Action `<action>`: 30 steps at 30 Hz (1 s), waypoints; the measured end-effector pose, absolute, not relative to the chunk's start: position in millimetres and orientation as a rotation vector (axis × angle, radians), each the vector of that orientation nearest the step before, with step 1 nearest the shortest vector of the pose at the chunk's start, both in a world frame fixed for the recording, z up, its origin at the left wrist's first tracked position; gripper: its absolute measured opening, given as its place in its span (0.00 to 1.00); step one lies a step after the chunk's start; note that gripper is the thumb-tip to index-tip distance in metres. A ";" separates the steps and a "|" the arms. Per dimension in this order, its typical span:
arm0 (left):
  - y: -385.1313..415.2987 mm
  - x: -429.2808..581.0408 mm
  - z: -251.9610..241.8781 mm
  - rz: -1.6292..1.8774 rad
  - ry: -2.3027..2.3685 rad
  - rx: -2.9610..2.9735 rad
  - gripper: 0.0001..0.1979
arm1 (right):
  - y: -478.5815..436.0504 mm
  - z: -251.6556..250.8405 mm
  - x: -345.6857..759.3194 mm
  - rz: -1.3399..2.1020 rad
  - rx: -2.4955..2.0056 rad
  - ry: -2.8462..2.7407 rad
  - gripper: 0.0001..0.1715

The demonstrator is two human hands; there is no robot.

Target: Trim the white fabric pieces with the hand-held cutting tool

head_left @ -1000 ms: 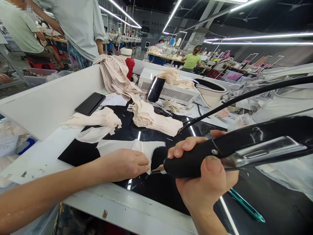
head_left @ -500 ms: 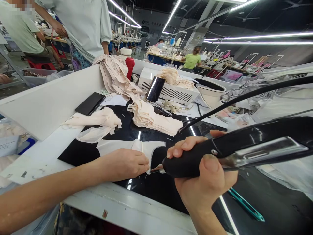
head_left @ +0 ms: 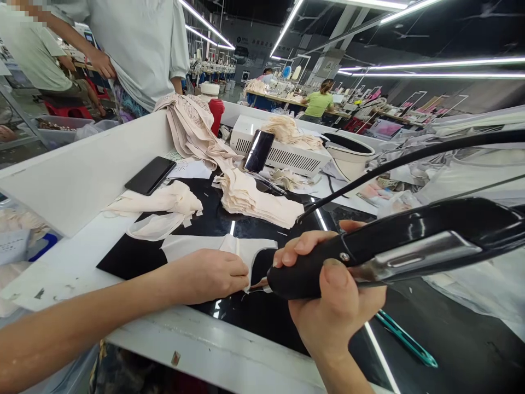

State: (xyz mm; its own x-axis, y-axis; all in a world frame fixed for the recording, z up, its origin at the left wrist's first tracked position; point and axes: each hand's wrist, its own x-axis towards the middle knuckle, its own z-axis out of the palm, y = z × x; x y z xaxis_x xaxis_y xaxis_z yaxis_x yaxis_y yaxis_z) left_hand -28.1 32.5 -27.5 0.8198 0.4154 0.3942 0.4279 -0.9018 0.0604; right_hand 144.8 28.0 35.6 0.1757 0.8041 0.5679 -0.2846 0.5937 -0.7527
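On the black surface (head_left: pixel 262 314), the left hand (head_left: pixel 209 273) pinches the edge of a pale cloth (head_left: pixel 192 245). The right hand (head_left: pixel 334 309) grips a black tool (head_left: pixel 402 246), its tip touching that edge.

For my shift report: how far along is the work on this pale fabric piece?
Possibly done: the cream stack lies behind, though I cannot confirm it. In hand: the left hand pins the pale fabric piece while the right hand holds the black tool, tip at its edge. Left: perhaps the loose pieces.
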 end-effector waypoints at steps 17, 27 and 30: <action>30.9 -28.9 -10.4 -0.941 -0.780 -2.977 0.15 | 68.3 43.3 183.3 0.637 -0.624 -1.073 0.20; 59.0 -18.8 -11.4 -0.528 -1.054 -2.834 0.13 | 103.5 32.8 160.0 0.694 -0.553 -1.117 0.17; 61.0 -17.1 -15.2 -0.485 -1.103 -2.824 0.14 | 111.0 30.3 155.8 0.695 -0.571 -1.129 0.17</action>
